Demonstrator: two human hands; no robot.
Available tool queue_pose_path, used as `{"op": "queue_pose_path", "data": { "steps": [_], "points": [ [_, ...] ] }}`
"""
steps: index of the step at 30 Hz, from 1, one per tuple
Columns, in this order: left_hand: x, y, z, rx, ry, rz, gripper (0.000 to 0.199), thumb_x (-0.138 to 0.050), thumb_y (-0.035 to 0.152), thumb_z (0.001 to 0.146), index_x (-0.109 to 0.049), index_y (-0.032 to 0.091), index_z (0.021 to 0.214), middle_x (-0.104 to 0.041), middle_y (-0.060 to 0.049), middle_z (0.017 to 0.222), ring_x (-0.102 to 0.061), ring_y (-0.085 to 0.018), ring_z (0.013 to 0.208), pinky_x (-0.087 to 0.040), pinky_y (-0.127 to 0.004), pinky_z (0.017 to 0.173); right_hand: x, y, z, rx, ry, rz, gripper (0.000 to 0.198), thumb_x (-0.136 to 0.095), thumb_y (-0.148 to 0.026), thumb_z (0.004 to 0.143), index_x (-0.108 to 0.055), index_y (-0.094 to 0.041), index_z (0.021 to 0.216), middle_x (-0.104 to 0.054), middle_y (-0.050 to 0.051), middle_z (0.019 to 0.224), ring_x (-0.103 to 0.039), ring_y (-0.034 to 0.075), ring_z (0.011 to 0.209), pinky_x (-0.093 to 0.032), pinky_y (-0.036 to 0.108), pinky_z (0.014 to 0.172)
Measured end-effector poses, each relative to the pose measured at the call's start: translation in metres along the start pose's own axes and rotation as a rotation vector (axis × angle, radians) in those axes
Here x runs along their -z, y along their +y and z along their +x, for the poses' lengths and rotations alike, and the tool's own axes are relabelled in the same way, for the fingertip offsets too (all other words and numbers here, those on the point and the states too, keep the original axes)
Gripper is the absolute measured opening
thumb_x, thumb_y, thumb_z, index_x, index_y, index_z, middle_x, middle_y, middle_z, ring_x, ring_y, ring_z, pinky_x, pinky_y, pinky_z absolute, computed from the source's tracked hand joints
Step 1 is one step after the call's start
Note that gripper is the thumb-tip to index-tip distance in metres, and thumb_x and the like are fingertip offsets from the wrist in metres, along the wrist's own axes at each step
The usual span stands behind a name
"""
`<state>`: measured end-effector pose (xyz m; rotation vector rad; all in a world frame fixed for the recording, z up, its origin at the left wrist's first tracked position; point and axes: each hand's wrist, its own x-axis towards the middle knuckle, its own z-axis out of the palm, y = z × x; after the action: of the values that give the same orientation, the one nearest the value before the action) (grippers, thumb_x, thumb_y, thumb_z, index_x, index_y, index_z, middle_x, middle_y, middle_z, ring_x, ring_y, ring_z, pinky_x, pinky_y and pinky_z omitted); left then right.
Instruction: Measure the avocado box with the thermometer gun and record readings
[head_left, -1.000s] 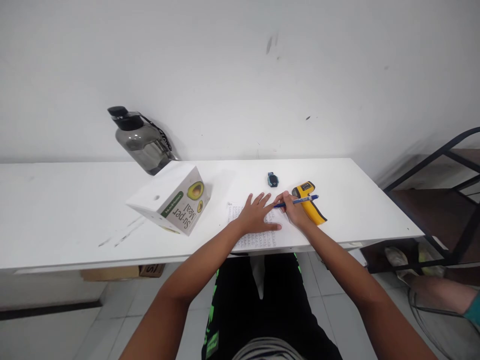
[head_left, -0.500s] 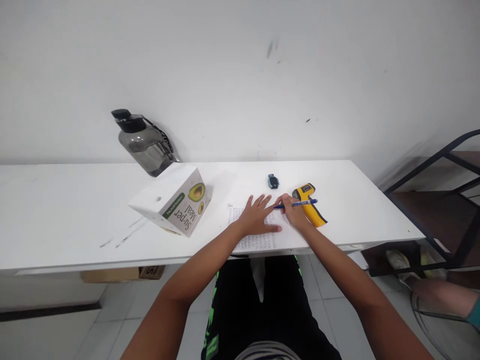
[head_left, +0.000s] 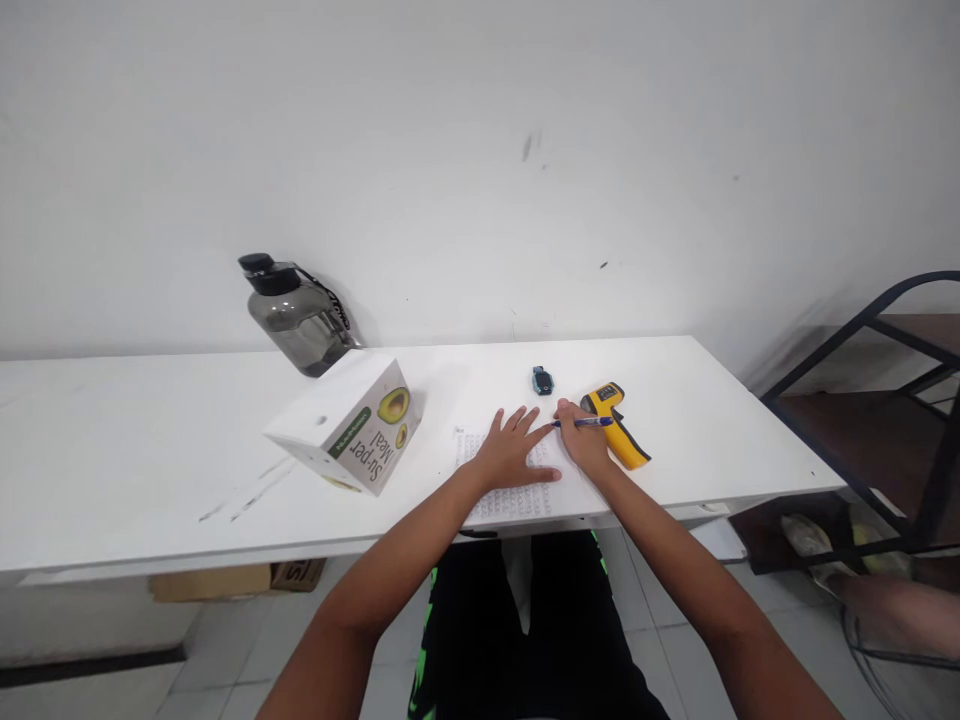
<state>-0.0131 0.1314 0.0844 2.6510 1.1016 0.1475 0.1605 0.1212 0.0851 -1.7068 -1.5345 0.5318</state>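
Note:
A sheet of paper covered in rows of small writing lies near the table's front edge. Flat across it, fingers spread, rests my left hand. My right hand is closed around a blue pen, whose tip points left, close to my left index finger. Just right of that hand lies a yellow and black infrared thermometer. Beyond the hands is a small smartwatch with a dark screen and teal case. My left hand covers part of the writing.
A white box with avocado pictures stands on the white table to the left, before a grey water bottle. A dark metal rack is at the right, with part of a person's limb below it. A cardboard box sits underneath.
The view has tilted slightly, so the table appears lower. The pen in my right hand now lies at a somewhat different angle. My left hand stays flat on the paper.

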Motion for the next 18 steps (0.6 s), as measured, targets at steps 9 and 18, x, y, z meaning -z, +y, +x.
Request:
{"op": "queue_pose_path", "data": {
  "steps": [9,18],
  "points": [
    [0.000,0.001,-0.001,0.008,-0.009,-0.005,0.092,-0.030,0.084,0.072,-0.019,0.032,0.147,-0.007,-0.006,0.157,-0.004,-0.031,0.144,0.002,-0.058,0.112,0.007,-0.010,-0.005,-0.015,-0.024,0.081,0.051,-0.034,-0.063,0.088,-0.062,-0.023,0.076,-0.063,-0.001,0.068,-0.059,0.018,0.071,-0.041,0.029,0.067],
    [-0.002,-0.001,0.000,-0.002,0.001,-0.017,0.091,-0.031,0.083,0.072,-0.017,0.034,0.148,-0.007,-0.005,0.157,-0.004,-0.031,0.144,0.001,-0.058,0.112,0.006,-0.011,-0.004,-0.028,0.003,0.069,0.049,-0.035,-0.062,0.089,-0.061,-0.023,0.074,-0.063,0.000,0.068,-0.059,0.018,0.071,-0.042,0.030,0.067]
  ]
}}
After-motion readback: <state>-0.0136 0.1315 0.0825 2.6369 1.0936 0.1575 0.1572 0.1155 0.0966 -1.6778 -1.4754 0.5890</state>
